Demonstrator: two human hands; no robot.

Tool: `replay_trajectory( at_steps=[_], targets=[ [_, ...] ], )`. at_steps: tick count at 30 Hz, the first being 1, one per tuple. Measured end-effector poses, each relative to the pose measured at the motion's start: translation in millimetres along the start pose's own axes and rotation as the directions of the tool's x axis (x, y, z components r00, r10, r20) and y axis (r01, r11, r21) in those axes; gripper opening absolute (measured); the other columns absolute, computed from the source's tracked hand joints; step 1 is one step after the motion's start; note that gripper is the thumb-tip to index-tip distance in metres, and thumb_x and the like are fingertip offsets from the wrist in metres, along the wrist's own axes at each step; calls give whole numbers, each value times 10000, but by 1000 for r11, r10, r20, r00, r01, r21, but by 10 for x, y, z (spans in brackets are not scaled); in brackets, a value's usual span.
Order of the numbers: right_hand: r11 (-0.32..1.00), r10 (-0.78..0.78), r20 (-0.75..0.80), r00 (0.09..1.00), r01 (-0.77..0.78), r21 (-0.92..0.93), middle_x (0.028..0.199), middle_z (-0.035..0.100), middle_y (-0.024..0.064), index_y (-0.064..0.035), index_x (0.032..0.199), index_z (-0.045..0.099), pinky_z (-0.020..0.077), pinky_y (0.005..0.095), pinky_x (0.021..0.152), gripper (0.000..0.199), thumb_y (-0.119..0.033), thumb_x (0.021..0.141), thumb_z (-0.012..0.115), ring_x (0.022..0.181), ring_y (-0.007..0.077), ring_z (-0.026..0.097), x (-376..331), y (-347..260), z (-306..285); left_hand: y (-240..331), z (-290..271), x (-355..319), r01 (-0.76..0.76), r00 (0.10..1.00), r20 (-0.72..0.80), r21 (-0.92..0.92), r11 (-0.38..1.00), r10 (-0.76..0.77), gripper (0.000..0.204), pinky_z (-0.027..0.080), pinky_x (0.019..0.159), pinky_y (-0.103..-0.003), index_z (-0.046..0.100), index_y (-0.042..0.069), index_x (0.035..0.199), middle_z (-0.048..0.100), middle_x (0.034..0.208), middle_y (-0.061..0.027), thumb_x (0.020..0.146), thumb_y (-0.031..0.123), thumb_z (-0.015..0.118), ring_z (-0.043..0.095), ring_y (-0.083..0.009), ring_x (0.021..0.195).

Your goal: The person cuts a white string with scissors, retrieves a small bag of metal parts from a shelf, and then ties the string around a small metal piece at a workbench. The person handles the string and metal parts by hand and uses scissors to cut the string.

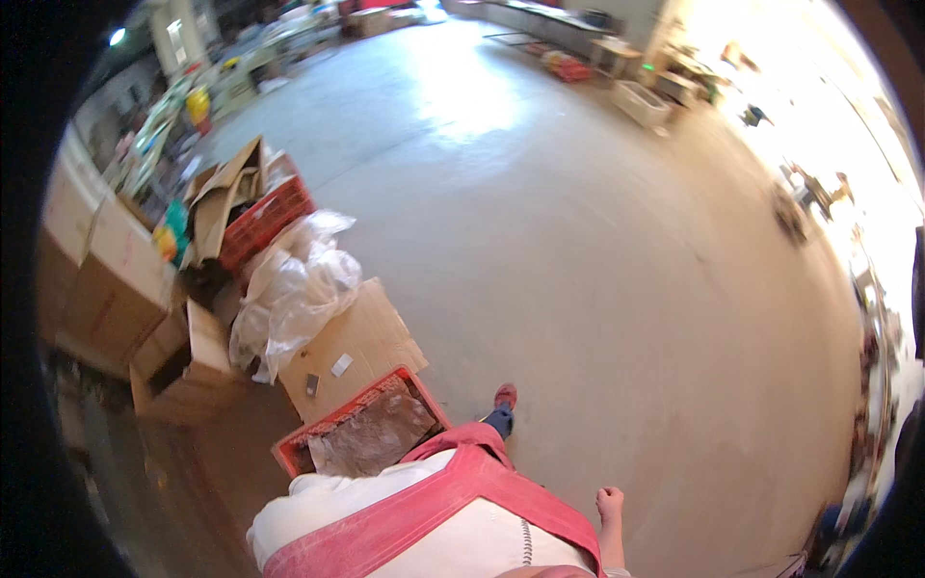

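Note:
My right hand (609, 503) hangs by my side at the lower right, its fingers curled into a loose fist with nothing in it. My left hand is not visible; my white top and red apron straps (453, 501) fill the lower middle and cover that side. A red plastic crate (289, 451) lined with crumpled clear film sits close against my left side. One of my feet (504, 397), in a red shoe and blue sock, is stepped forward on the concrete floor.
A flat cardboard sheet (361, 337) lies beyond the crate, with a heap of clear plastic film (294, 284), another red crate (270, 217) holding cardboard, and stacked cardboard boxes (111, 279) on the left. Benches and crates (641, 101) line the far wall across the grey floor (578, 241).

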State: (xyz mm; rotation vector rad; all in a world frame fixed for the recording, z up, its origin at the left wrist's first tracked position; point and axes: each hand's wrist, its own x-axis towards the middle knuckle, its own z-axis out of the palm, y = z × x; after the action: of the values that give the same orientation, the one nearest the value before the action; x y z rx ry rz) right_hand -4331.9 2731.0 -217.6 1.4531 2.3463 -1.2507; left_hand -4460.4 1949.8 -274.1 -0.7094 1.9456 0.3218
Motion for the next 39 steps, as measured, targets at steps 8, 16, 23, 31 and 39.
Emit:
replay_trajectory(
  at_steps=[8, 16, 23, 31, 39],
  targets=[
    [911, -203, 408, 890, 325, -256, 754, 681, 159, 60, 930, 686, 525, 391, 559, 197, -92, 824, 619, 623, 236, 640, 1916, -2228, 200, 3215, -679, 591, -522, 819, -443, -312, 794, 364, 384, 514, 881, -474, 719, 52, 1097, 699, 1125, -193, 976, 327, 480, 673, -336, 1039],
    [889, -82, 472, 878, 279, -364, 731, 636, 144, 53, 841, 629, 487, 400, 537, 146, -87, 819, 598, 602, 237, 597, 3872, -4529, 1158, 6876, -3972, -1068, -944, 291, -537, -28, 328, 792, 308, 496, 728, -477, 629, 51, 946, 657, 857, -208, 979, 333, 510, 645, -391, 834],
    [809, -47, 433, 900, 288, -512, 710, 597, 132, 47, 764, 579, 454, 407, 518, 140, -83, 815, 580, 583, 238, 560, 5651, -6962, 2078, 6029, -4210, 1304, -368, 860, -497, -447, 815, 116, 326, 535, 796, -493, 689, 36, 1070, 696, 1080, -230, 920, 288, 546, 681, -399, 973],
    [583, -759, 582, 292, 702, 408, 957, 666, 15, 30, 1123, 669, 482, 259, 798, 257, -178, 975, 640, 885, 93, 578, 4194, -12746, 4569, 4518, -3431, 1171, 470, 839, 249, -779, 415, -484, 257, 540, 749, -455, 707, 58, 1003, 706, 1004, -193, 902, 259, 581, 702, -331, 904],
    [98, -445, 93, -891, 55, 994, 1081, 681, 230, 116, 1111, 667, 528, 385, 800, 493, -355, 965, 668, 923, 321, 664, 445, -15820, 5118, 4881, -5831, 2663, 191, 949, 30, -849, 492, -315, 221, 530, 710, -425, 705, 50, 900, 705, 899, -183, 902, 243, 598, 700, -299, 831]
  ],
)
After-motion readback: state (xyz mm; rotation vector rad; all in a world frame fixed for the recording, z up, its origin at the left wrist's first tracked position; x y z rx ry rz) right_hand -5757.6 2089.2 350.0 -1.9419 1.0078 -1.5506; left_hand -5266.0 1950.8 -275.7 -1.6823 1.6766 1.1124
